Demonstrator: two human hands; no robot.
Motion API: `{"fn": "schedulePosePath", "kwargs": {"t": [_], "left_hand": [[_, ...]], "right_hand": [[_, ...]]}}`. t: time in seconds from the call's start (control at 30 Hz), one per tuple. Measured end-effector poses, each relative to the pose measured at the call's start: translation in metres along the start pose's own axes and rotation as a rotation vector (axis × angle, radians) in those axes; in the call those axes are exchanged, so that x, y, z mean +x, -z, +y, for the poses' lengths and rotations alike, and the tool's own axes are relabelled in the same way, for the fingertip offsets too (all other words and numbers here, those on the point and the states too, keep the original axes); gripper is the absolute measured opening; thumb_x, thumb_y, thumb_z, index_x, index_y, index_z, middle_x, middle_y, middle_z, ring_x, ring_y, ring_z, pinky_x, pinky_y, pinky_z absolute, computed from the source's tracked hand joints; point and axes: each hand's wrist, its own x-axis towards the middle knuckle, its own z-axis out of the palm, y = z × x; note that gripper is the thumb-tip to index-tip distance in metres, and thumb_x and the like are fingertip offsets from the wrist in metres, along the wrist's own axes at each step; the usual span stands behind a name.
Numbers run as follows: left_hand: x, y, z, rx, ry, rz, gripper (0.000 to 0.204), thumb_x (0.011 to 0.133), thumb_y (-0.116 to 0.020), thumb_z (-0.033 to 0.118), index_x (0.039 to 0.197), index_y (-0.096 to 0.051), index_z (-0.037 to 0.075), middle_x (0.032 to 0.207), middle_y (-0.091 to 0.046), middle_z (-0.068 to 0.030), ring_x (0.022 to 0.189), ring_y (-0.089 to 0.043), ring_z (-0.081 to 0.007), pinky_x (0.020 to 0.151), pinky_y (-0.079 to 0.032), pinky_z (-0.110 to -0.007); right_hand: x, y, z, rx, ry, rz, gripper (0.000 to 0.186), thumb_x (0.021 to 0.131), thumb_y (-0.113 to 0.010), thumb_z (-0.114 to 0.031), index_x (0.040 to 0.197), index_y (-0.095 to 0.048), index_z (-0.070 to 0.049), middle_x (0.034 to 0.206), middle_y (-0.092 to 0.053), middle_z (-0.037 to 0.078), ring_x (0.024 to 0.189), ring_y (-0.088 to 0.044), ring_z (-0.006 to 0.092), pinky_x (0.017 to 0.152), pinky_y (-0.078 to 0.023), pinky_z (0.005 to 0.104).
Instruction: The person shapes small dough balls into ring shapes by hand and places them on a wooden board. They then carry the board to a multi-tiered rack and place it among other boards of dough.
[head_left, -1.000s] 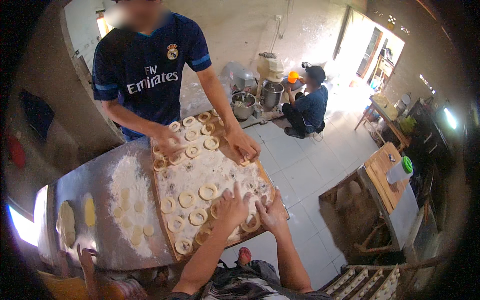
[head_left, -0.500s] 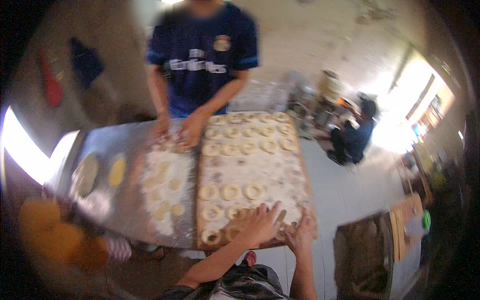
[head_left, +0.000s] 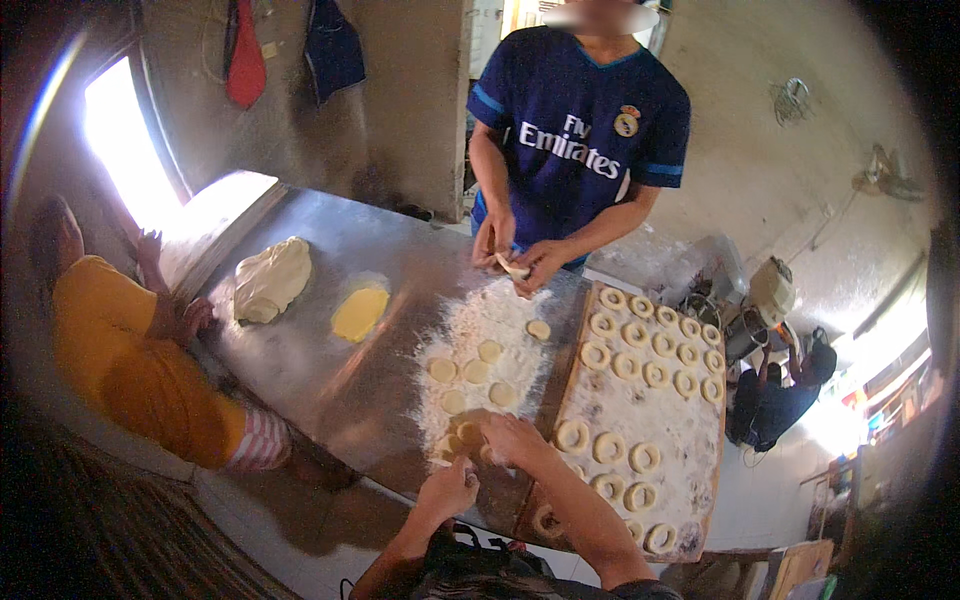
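Observation:
My left hand (head_left: 450, 485) is closed at the lower edge of the flour patch (head_left: 445, 330), beside pale dough rounds; what it grips, if anything, is too small to make out. Just right of it, my right hand (head_left: 510, 440) reaches over the rounds with its fingers apart, curved down onto the flour. Several flat dough rounds (head_left: 476, 371) lie higher in the flour. To the right, a floured wooden board (head_left: 680, 460) holds rows of dough rings (head_left: 645, 456). All sit on a steel table (head_left: 370, 400).
A co-worker in a dark blue shirt (head_left: 590, 120) holds a dough piece (head_left: 515, 268) across the table. Someone in orange (head_left: 130, 350) stands at the left, near a dough lump (head_left: 270, 280) and a yellow slab (head_left: 360, 312). Another person (head_left: 780, 400) crouches by mixers (head_left: 770, 290).
My view and both hands have swung left, from the ring board to the flour patch. My left hand's fingers have drawn together. The co-worker's hands moved off the board and now hold dough.

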Motion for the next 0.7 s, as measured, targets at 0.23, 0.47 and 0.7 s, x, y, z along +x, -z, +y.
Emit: {"fn": "schedulePosePath", "kwargs": {"t": [0.23,0.47,0.7], "left_hand": [[0.042,0.006,-0.020,-0.208,-0.371,0.194,0.042,0.097,-0.062,0.037,0.112,-0.063,-0.002,0.092,-0.071,-0.0239,0.088,-0.069,-0.0424,0.079,-0.055,-0.049],[0.042,0.075,0.018,-0.475,-0.489,0.065,0.037,0.082,-0.081,0.021,0.109,-0.068,-0.001,0.094,-0.070,-0.0145,0.086,-0.072,-0.0225,0.077,-0.057,-0.035],[0.052,0.070,0.039,-0.252,-0.562,0.293,0.041,0.079,-0.070,0.003,0.116,-0.051,-0.001,0.098,-0.063,-0.0213,0.089,-0.064,-0.0431,0.077,-0.052,-0.045]], "right_hand": [[-0.049,0.026,-0.019,0.866,-0.348,0.192,0.042,0.086,-0.075,-0.027,0.115,-0.053,-0.007,0.097,-0.066,0.013,0.090,-0.067,0.0275,0.079,-0.053,0.0412],[-0.051,0.045,-0.048,0.928,-0.514,0.582,0.033,0.086,-0.072,-0.003,0.110,-0.050,-0.005,0.096,-0.055,0.003,0.084,-0.058,0.0126,0.076,-0.051,0.0307],[-0.016,0.021,-0.047,1.209,-0.516,0.924,0.039,0.092,-0.067,-0.010,0.127,-0.051,-0.006,0.102,-0.060,0.006,0.091,-0.060,0.0161,0.078,-0.050,0.0302]]}}
